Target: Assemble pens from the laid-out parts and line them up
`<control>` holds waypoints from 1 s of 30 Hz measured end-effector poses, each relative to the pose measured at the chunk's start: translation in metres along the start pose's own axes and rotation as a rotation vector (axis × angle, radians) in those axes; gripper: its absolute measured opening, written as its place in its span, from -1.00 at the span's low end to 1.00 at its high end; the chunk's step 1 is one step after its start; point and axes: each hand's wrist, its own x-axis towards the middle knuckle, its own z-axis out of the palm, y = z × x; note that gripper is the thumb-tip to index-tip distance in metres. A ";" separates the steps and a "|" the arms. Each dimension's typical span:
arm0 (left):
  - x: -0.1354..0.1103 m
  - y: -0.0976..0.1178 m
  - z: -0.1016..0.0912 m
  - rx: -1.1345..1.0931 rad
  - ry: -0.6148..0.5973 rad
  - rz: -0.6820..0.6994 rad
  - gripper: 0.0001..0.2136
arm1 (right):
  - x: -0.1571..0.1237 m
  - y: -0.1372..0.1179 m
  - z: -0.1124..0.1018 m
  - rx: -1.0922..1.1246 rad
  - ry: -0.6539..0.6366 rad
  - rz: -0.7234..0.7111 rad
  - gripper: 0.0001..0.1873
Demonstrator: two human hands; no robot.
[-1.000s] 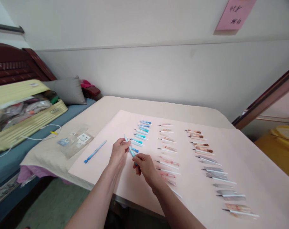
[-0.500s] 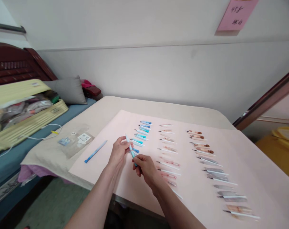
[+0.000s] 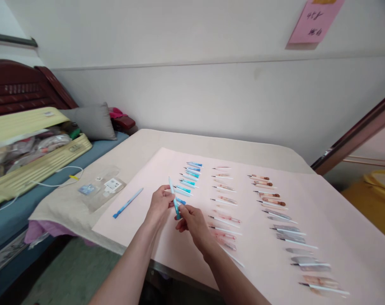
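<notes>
A slim light-blue pen with a teal lower end is held up over the pink sheet, tilted with its pale end pointing away from me. My left hand pinches it around the middle between thumb and fingers. At the teal end, the thumb and fingers of my right hand close around it, partly hiding that end. Just beyond my hands lies a column of blue and teal pens with thin refills. Another blue pen lies alone to the left of my left hand.
Right of my hands are columns of pinkish pens, brown-topped pens and greyish pens with refills. A clear plastic bag lies left on the table cover. Beyond stands a bed with a yellow case and a grey pillow.
The held pen has turned slightly more upright. My right fingers have shifted at its teal end, showing more of it. The view has moved slightly; the pens on the sheet lie as before.
</notes>
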 end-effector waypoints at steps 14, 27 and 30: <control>0.035 0.008 -0.084 0.982 0.346 -0.098 -0.74 | -0.002 0.000 -0.004 -0.018 0.016 0.015 -0.75; 0.035 -0.003 -0.101 1.285 0.433 -0.205 -0.79 | -0.004 -0.007 -0.012 -0.016 0.033 0.002 -0.75; 0.035 -0.005 -0.102 1.271 0.438 -0.165 -0.80 | -0.005 -0.013 -0.015 -0.011 0.060 0.007 -0.76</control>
